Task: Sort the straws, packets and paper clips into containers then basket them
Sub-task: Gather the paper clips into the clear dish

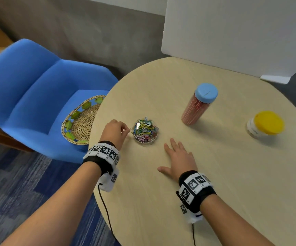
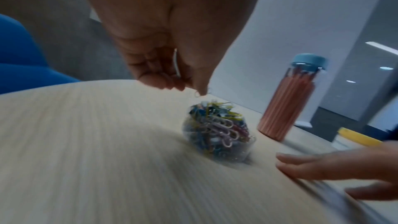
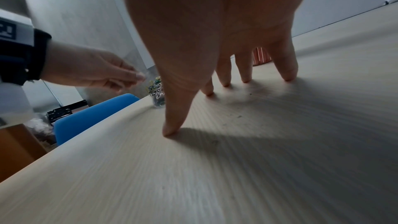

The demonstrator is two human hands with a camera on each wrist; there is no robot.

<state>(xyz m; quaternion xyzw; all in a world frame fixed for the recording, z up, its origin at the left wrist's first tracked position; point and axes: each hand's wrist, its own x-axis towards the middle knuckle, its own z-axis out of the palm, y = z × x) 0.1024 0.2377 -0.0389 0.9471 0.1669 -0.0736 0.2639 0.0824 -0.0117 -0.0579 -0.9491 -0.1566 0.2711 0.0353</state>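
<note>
Left hand pinches a blurred, barely visible clip beside the clip tub. Right hand lies flat, fingers spread on the worktop, hiding most of the straw jar from its wrist view

A blue armchair beside the round table; white board behind.

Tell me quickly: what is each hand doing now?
Left hand: pinches one paper clip beside the clear dish.
Right hand: open, flat on the table, holding nothing.
</note>
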